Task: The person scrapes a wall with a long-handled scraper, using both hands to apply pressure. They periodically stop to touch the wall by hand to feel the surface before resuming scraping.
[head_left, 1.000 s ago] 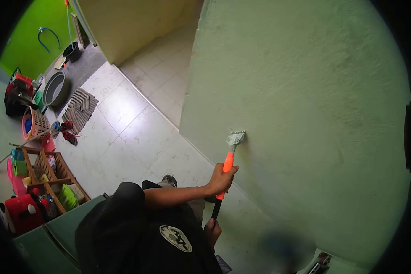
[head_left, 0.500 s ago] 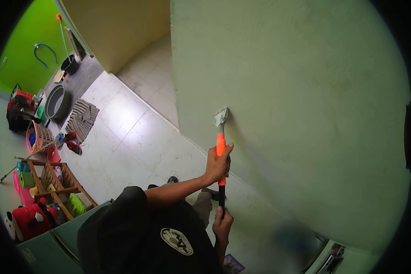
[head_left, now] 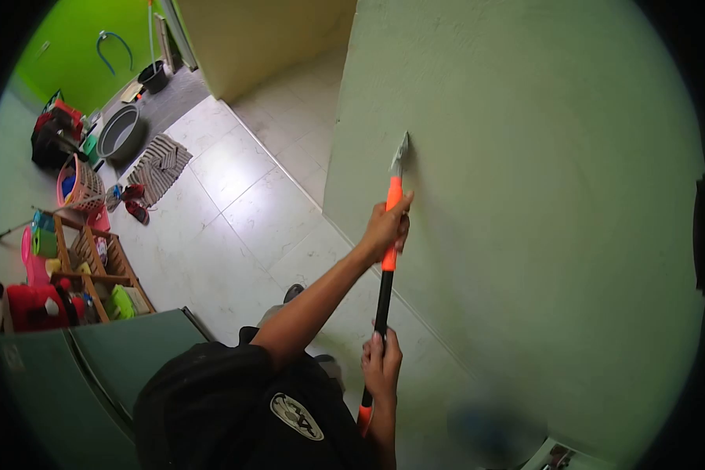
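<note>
A long-handled scraper (head_left: 385,301) with a black shaft and orange grips slants upward in front of the pale green wall (head_left: 540,196). Its metal blade (head_left: 401,150) is seen nearly edge-on at the wall surface, with pale residue on it; whether it touches cannot be told. My left hand (head_left: 386,229) is wrapped round the upper orange grip, just below the blade. Lower down, my right hand (head_left: 381,362) closes round the black shaft, above the orange end piece (head_left: 364,419).
White floor tiles (head_left: 235,196) run along the wall's foot. To the left are a wooden rack (head_left: 117,278) with several items, a pink basket (head_left: 86,184), a grey tub (head_left: 121,133) and a striped mat (head_left: 161,166). A green fridge-like cabinet (head_left: 141,352) is close by my left side.
The scraper has moved up the wall, and its blade has turned from showing its coated face to nearly edge-on. Both hands rose with it, and the view shifted.
</note>
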{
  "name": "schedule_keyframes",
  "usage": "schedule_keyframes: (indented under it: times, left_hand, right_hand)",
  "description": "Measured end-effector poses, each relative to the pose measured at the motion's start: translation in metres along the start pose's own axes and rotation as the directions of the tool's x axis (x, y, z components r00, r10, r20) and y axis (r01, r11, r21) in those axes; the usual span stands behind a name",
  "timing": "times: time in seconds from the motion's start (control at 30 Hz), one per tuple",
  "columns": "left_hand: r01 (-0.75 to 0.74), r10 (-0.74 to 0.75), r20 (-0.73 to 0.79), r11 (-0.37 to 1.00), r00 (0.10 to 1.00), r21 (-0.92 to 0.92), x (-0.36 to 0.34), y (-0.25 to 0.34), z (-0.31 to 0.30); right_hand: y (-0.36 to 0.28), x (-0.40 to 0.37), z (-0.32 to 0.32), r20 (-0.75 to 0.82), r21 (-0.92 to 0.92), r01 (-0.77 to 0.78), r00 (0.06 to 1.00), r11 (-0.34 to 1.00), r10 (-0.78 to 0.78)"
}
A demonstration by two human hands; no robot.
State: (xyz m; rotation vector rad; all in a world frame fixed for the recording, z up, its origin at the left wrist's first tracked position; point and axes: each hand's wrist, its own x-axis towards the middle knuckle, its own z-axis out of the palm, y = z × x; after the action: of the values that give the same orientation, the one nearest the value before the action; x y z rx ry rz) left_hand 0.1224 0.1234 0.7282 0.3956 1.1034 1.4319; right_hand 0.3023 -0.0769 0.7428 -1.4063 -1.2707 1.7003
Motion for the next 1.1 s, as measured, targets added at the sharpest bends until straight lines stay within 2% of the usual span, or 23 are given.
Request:
schedule_keyframes:
  times: [0.07, 0.13, 0.2, 0.23, 0.3, 0.37, 0.43, 0.5, 0.6, 0.63, 0.7, 0.87, 0.97, 1.0, 1.1]
  left_hand:
    - [-0.176, 0.176, 0.009, 0.984, 0.984, -0.020, 0.005, -0.015, -0.003]
    - [-0.181, 0.180, -0.017, 0.981, 0.983, -0.063, -0.010, -0.021, 0.004]
    - [-0.201, 0.201, -0.019, 0.980, 0.979, 0.007, -0.020, -0.026, -0.002]
    - [-0.139, 0.139, 0.010, 0.990, 0.990, -0.034, -0.021, -0.022, -0.003]
    - [-0.133, 0.133, -0.008, 0.991, 0.991, 0.007, -0.026, -0.014, 0.002]
    - [-0.172, 0.173, -0.013, 0.984, 0.985, 0.036, -0.021, -0.023, -0.004]
    - [-0.202, 0.204, -0.027, 0.978, 0.979, 0.053, -0.015, -0.026, 0.002]
    - [-0.197, 0.202, -0.080, 0.978, 0.976, 0.066, -0.021, -0.027, 0.008]
    - [-0.219, 0.228, -0.107, 0.972, 0.968, 0.085, -0.028, -0.029, 0.006]
    - [-0.239, 0.249, -0.113, 0.967, 0.962, 0.094, -0.026, -0.028, 0.006]
    - [-0.248, 0.258, -0.095, 0.963, 0.961, 0.107, -0.021, -0.026, 0.002]
    - [-0.303, 0.319, -0.077, 0.937, 0.945, 0.174, -0.007, -0.043, -0.005]
    - [-0.309, 0.332, -0.120, 0.935, 0.936, 0.173, 0.008, -0.008, -0.031]
    - [-0.289, 0.308, -0.114, 0.944, 0.945, 0.160, 0.006, 0.000, -0.031]
    - [-0.248, 0.263, -0.133, 0.962, 0.956, 0.116, 0.002, -0.013, -0.021]
  right_hand:
    - [0.015, 0.007, -0.003, 0.021, -0.017, 0.067, 0.998, 0.998, -0.066]
    - [0.012, 0.012, -0.004, 0.056, 0.012, 0.087, 0.995, 0.996, -0.088]
    - [0.004, 0.008, -0.007, 0.109, 0.041, 0.077, 0.991, 0.996, -0.081]
    - [0.002, 0.002, -0.009, 0.126, 0.052, 0.103, 0.986, 0.993, -0.109]
    - [-0.003, -0.014, -0.011, 0.171, 0.072, 0.150, 0.972, 0.986, -0.161]
    - [-0.001, -0.041, -0.022, 0.217, 0.059, -0.030, 0.976, 0.998, 0.016]
    - [0.022, -0.065, -0.034, 0.200, 0.022, -0.033, 0.979, 0.999, 0.028]
    - [0.051, -0.070, -0.036, 0.082, -0.030, 0.020, 0.996, 0.999, -0.018]
    - [0.057, -0.064, -0.026, 0.007, -0.101, -0.121, 0.992, 0.988, 0.122]
    - [0.068, -0.059, -0.019, -0.054, -0.180, -0.086, 0.996, 0.980, 0.077]
    - [0.092, -0.053, -0.009, -0.134, -0.387, 0.086, 0.980, 0.918, -0.149]
    - [0.090, -0.042, -0.014, -0.125, -0.429, 0.138, 0.970, 0.893, -0.210]
    - [0.068, -0.014, 0.011, -0.083, -0.478, 0.141, 0.975, 0.867, -0.204]
    - [0.071, -0.012, 0.017, -0.097, -0.500, 0.195, 0.956, 0.844, -0.278]
    - [0.053, -0.032, 0.008, -0.132, -0.478, -0.020, 0.990, 0.878, -0.049]
